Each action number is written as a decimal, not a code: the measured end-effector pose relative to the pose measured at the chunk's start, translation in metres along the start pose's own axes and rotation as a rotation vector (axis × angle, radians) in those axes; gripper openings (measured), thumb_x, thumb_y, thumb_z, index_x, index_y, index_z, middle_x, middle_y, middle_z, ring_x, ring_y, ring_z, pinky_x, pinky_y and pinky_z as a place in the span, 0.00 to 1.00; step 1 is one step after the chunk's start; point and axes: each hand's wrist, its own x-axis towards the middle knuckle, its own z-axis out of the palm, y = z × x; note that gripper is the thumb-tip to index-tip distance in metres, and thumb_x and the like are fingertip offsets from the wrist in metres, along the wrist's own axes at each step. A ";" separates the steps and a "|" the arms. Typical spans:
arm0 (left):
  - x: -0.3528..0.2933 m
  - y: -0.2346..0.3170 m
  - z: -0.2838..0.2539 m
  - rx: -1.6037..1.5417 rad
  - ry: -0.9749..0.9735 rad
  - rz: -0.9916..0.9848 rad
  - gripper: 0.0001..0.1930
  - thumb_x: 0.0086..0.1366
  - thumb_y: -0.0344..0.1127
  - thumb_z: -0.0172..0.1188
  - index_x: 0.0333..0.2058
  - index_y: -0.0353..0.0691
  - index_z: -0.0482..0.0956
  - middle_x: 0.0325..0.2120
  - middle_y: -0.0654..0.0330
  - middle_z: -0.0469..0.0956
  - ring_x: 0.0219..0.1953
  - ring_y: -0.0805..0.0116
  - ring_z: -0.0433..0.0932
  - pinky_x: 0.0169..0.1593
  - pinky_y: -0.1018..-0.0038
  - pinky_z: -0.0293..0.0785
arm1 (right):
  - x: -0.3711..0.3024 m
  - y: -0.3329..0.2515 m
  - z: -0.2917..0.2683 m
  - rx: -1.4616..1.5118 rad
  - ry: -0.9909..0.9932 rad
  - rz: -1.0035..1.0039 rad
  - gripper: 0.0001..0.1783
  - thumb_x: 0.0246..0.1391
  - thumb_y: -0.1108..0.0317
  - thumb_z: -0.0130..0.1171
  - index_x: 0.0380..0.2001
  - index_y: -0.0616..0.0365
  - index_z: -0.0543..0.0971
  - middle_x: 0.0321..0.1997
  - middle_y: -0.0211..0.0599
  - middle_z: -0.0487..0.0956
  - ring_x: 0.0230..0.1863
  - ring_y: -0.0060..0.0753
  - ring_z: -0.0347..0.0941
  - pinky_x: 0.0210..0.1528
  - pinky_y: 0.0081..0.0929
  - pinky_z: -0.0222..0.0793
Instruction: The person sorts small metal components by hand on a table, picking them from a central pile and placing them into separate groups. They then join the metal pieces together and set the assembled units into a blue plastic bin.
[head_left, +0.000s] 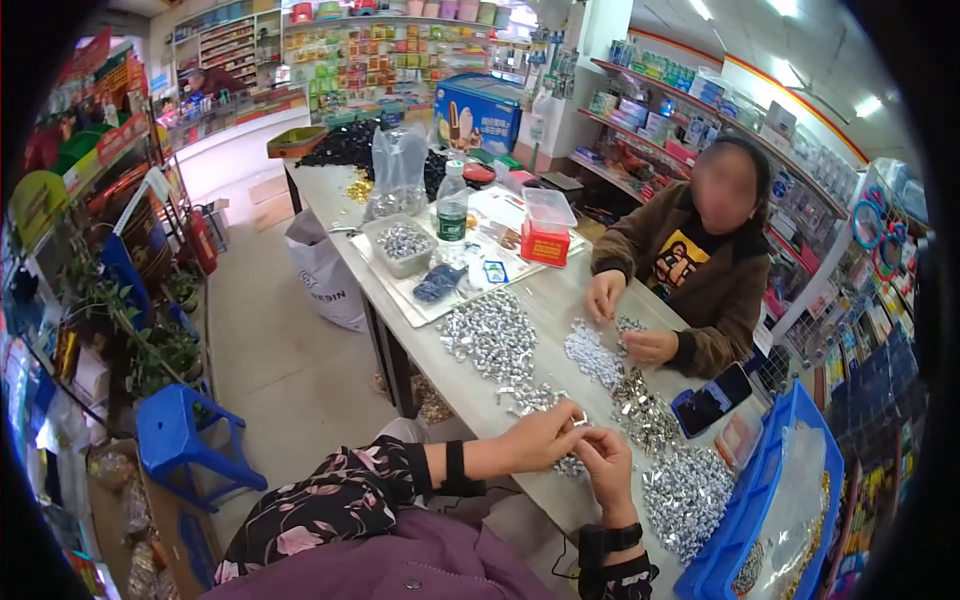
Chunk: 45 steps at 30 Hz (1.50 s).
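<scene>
My left hand [541,436] and my right hand [606,462] meet over the table's near edge, fingers pinched together. Between the fingertips is a small silvery metal piece [580,421]; its exact kind is too small to make out. Just beyond my hands lies a heap of silver metal pieces [490,338], trailing toward me. To the right of my right hand is another silver heap [687,500], with darker metal pieces [643,412] beyond it. White small pieces [595,353] lie between me and a co-worker, whose hands [650,345] are at that pile.
A blue crate [770,500] with a clear bag stands at the right, beside a phone [712,400]. Farther back are a tub of silver pieces [399,245], a water bottle [452,205] and a red-labelled plastic box [545,230]. A blue stool [190,440] stands at left.
</scene>
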 end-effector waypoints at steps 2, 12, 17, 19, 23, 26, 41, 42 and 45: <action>-0.002 0.005 -0.001 0.144 -0.007 -0.009 0.11 0.60 0.37 0.52 0.33 0.35 0.67 0.23 0.52 0.74 0.26 0.60 0.75 0.29 0.69 0.69 | -0.004 0.003 -0.004 -0.126 -0.012 -0.030 0.10 0.49 0.75 0.57 0.36 0.64 0.73 0.34 0.33 0.76 0.35 0.20 0.71 0.38 0.17 0.68; 0.015 0.012 -0.010 0.145 -0.089 -0.082 0.11 0.58 0.36 0.56 0.34 0.35 0.69 0.19 0.58 0.73 0.23 0.73 0.75 0.27 0.75 0.70 | 0.011 0.014 -0.007 0.007 -0.040 0.035 0.08 0.51 0.74 0.55 0.36 0.61 0.73 0.32 0.25 0.74 0.32 0.13 0.68 0.32 0.13 0.64; 0.059 -0.019 -0.030 0.055 -0.180 -0.208 0.10 0.55 0.37 0.56 0.30 0.36 0.72 0.19 0.54 0.74 0.21 0.63 0.74 0.25 0.73 0.69 | 0.020 0.008 -0.020 -0.159 0.056 -0.059 0.11 0.50 0.73 0.55 0.38 0.61 0.74 0.28 0.28 0.75 0.29 0.18 0.69 0.30 0.16 0.64; 0.062 -0.025 -0.037 0.284 -0.133 -0.092 0.09 0.53 0.36 0.57 0.29 0.37 0.73 0.20 0.54 0.75 0.22 0.61 0.75 0.26 0.71 0.69 | 0.023 0.006 -0.025 -0.374 0.135 -0.125 0.11 0.48 0.72 0.56 0.37 0.61 0.74 0.27 0.30 0.75 0.28 0.20 0.69 0.30 0.18 0.64; 0.069 -0.027 -0.053 0.710 -0.441 -0.147 0.11 0.48 0.39 0.55 0.29 0.40 0.75 0.25 0.50 0.76 0.32 0.51 0.75 0.35 0.60 0.69 | 0.028 0.025 -0.059 -1.006 0.292 -0.251 0.15 0.41 0.68 0.59 0.35 0.61 0.76 0.25 0.40 0.74 0.26 0.34 0.70 0.30 0.26 0.65; 0.084 -0.025 -0.033 0.641 -0.400 0.071 0.12 0.49 0.39 0.54 0.29 0.39 0.75 0.26 0.47 0.75 0.32 0.48 0.74 0.36 0.59 0.69 | 0.003 0.013 -0.061 -1.040 0.362 -0.182 0.11 0.41 0.69 0.57 0.32 0.56 0.77 0.26 0.41 0.73 0.30 0.40 0.70 0.32 0.32 0.66; 0.147 -0.095 -0.059 0.927 -0.216 0.276 0.05 0.52 0.29 0.47 0.27 0.36 0.71 0.26 0.46 0.73 0.33 0.46 0.73 0.37 0.57 0.68 | 0.035 0.013 -0.043 -1.117 0.403 -0.158 0.13 0.43 0.63 0.59 0.33 0.55 0.76 0.25 0.38 0.74 0.27 0.36 0.72 0.29 0.29 0.67; 0.148 -0.097 -0.059 0.936 -0.211 0.282 0.06 0.52 0.29 0.47 0.27 0.36 0.71 0.26 0.46 0.73 0.33 0.46 0.73 0.37 0.57 0.68 | 0.034 0.011 -0.043 -1.095 0.371 -0.215 0.13 0.43 0.63 0.59 0.33 0.55 0.76 0.25 0.37 0.74 0.27 0.36 0.72 0.29 0.29 0.67; 0.150 -0.093 -0.056 0.952 -0.220 0.243 0.06 0.52 0.30 0.47 0.27 0.36 0.71 0.26 0.46 0.73 0.32 0.46 0.73 0.36 0.57 0.68 | 0.029 0.012 -0.046 -1.124 0.362 -0.159 0.12 0.44 0.61 0.58 0.32 0.53 0.76 0.26 0.35 0.75 0.27 0.37 0.72 0.29 0.31 0.67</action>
